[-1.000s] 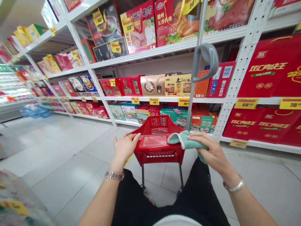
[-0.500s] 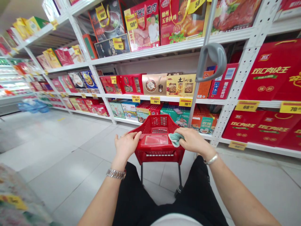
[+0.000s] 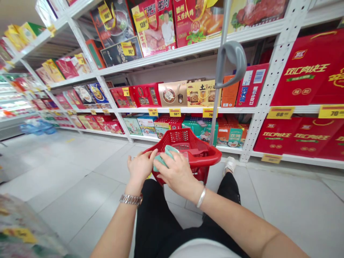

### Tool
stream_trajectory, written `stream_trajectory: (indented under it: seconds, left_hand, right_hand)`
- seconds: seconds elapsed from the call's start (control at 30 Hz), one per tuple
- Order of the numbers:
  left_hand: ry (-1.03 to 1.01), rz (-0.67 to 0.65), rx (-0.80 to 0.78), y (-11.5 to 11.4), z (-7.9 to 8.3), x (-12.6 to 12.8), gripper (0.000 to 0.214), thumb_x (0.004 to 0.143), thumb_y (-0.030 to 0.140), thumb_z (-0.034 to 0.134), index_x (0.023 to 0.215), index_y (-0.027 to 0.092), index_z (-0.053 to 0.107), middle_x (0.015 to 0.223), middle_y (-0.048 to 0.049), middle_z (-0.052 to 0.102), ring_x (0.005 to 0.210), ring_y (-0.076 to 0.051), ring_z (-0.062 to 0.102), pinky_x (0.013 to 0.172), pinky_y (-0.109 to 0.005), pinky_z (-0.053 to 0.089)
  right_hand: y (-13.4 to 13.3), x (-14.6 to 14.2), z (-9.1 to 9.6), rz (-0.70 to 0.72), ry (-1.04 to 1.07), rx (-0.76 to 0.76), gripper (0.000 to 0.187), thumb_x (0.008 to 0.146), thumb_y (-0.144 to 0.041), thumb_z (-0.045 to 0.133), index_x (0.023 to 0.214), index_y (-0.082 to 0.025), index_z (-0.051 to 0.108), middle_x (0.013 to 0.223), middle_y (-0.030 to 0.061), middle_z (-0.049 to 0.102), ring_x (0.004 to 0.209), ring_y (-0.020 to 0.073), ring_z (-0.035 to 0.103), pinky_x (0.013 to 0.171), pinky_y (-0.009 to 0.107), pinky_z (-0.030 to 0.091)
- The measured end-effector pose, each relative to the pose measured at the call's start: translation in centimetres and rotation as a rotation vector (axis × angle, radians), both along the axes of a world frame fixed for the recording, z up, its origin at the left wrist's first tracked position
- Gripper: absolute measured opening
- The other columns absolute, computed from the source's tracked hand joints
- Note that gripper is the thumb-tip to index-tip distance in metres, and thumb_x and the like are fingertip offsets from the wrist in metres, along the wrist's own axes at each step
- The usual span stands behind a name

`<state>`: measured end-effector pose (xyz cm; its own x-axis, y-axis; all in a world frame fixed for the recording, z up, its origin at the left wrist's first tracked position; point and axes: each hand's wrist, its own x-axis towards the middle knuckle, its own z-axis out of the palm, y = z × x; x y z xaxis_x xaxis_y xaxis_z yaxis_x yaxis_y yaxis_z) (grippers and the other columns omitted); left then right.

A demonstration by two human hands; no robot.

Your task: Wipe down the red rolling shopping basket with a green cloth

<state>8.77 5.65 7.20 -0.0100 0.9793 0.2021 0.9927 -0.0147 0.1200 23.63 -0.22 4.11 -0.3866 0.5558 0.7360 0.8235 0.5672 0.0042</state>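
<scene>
A red plastic shopping cart [image 3: 197, 141] with a lattice basket stands in front of my legs. Its handle bar [image 3: 208, 156] runs across the near side, the right end uncovered. My left hand [image 3: 141, 167], with a metal watch at the wrist, is closed over the left end of the handle. Right beside it, my right hand [image 3: 176, 175] presses a pale green cloth [image 3: 170, 150] onto the handle's left part. The cloth is bunched under the fingers, and part of it sticks out beyond them. The palm hides some of the handle's middle panel.
White shelving [image 3: 200, 49] stacked with boxed goods stands beyond the cart. A grey pole with a grey hook-shaped grip [image 3: 233, 64] rises behind the cart's right side. Tiled floor [image 3: 99, 190] lies around it. A blurred display [image 3: 24, 229] is at lower left.
My right hand has moved left along the handle with the cloth, from its right end to beside my left hand. The cart appears turned slightly. The left hand keeps its place on the handle.
</scene>
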Motion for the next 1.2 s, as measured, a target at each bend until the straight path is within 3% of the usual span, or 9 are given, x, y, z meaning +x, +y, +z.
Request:
stream_trajectory:
  seconds: [0.13, 0.43, 0.53, 0.63, 0.73, 0.83, 0.93, 1.03, 1.2]
  left_hand:
    - [-0.005, -0.01, -0.017, -0.9, 0.4, -0.1, 0.054, 0.1, 0.051, 0.027, 0.124, 0.029, 0.069, 0.128, -0.0123, 0.07, 0.133, -0.03, 0.054, 0.117, -0.062, 0.022]
    - [0.006, -0.134, -0.091, -1.9, 1.1, -0.1, 0.048, 0.101, 0.044, 0.028, 0.131, 0.033, 0.064, 0.14, -0.0055, 0.062, 0.137, -0.034, 0.048, 0.115, -0.071, 0.017]
    - [-0.02, -0.101, -0.066, -2.4, 0.8, 0.9, 0.048, 0.101, 0.044, 0.029, 0.124, 0.031, 0.069, 0.134, -0.0056, 0.067, 0.132, -0.033, 0.054, 0.115, -0.07, 0.017]
    - [-0.043, -0.074, 0.005, -3.0, 0.2, 2.0, 0.047, 0.101, 0.043, 0.03, 0.121, 0.029, 0.07, 0.132, -0.007, 0.068, 0.128, -0.034, 0.057, 0.115, -0.071, 0.015]
    - [-0.083, -0.09, 0.076, -3.5, -0.7, 3.0, 0.046, 0.101, 0.036, 0.029, 0.13, 0.028, 0.063, 0.138, -0.008, 0.063, 0.134, -0.031, 0.053, 0.117, -0.069, 0.014]
    - [-0.17, -0.147, 0.12, -4.4, -1.7, 3.7, 0.049, 0.1, 0.031, 0.027, 0.143, 0.025, 0.051, 0.144, -0.0097, 0.058, 0.138, -0.027, 0.049, 0.118, -0.063, 0.021]
    - [-0.238, -0.227, 0.148, -5.2, -2.2, 4.5, 0.055, 0.101, 0.033, 0.027, 0.153, 0.018, 0.036, 0.146, -0.0139, 0.056, 0.135, -0.026, 0.052, 0.117, -0.056, 0.03]
    - [-0.253, -0.334, 0.143, -5.2, -2.2, 4.9, 0.058, 0.1, 0.04, 0.032, 0.151, 0.015, 0.038, 0.15, -0.0154, 0.051, 0.136, -0.026, 0.051, 0.115, -0.048, 0.037]
    - [-0.223, -0.374, 0.006, -3.1, -1.9, 5.6, 0.054, 0.1, 0.044, 0.034, 0.148, 0.022, 0.045, 0.155, -0.0117, 0.045, 0.147, -0.028, 0.034, 0.121, -0.059, 0.018]
  right_hand:
    - [0.0, 1.7, -1.0, 0.004, 0.041, 0.069, 0.029, 0.094, -0.034, 0.063, 0.12, -0.024, 0.066, 0.122, 0.0109, 0.067, 0.108, 0.0274, 0.059, 0.089, 0.041, 0.044]
    - [-0.5, 10.5, -3.1, -0.015, 0.127, 0.14, 0.025, 0.094, -0.033, 0.057, 0.111, -0.02, 0.071, 0.106, 0.0128, 0.072, 0.094, 0.0256, 0.06, 0.081, 0.04, 0.044]
    - [-0.7, 10.5, -2.8, -0.058, 0.134, 0.122, 0.026, 0.094, -0.029, 0.057, 0.114, -0.019, 0.071, 0.11, 0.0137, 0.071, 0.097, 0.0263, 0.059, 0.083, 0.041, 0.045]
    - [-1.3, 7.9, -2.6, -0.088, 0.109, 0.099, 0.033, 0.092, -0.032, 0.061, 0.123, -0.02, 0.068, 0.121, 0.0153, 0.066, 0.111, 0.031, 0.056, 0.093, 0.046, 0.043]
    - [-1.8, 4.8, -2.7, -0.023, 0.089, 0.058, 0.042, 0.091, -0.04, 0.064, 0.131, -0.027, 0.063, 0.132, 0.0125, 0.062, 0.124, 0.0334, 0.049, 0.102, 0.05, 0.039]
    - [-1.7, 3.4, -2.9, 0.002, 0.182, 0.062, 0.033, 0.092, -0.043, 0.062, 0.12, -0.027, 0.068, 0.127, 0.0105, 0.064, 0.122, 0.0308, 0.051, 0.104, 0.049, 0.039]
    - [-1.2, 4.4, -2.8, 0.005, 0.283, 0.087, 0.02, 0.092, -0.039, 0.062, 0.099, -0.023, 0.072, 0.112, 0.0093, 0.069, 0.109, 0.0267, 0.056, 0.1, 0.044, 0.042]
    - [-0.7, 6.6, -2.3, 0.025, 0.309, 0.073, 0.017, 0.093, -0.036, 0.061, 0.088, -0.022, 0.07, 0.099, 0.0076, 0.071, 0.095, 0.023, 0.058, 0.089, 0.039, 0.045]
    - [0.9, 10.7, -1.3, 0.078, 0.35, -0.006, 0.015, 0.091, -0.031, 0.059, 0.083, -0.022, 0.068, 0.09, 0.0058, 0.071, 0.084, 0.0204, 0.061, 0.082, 0.037, 0.048]
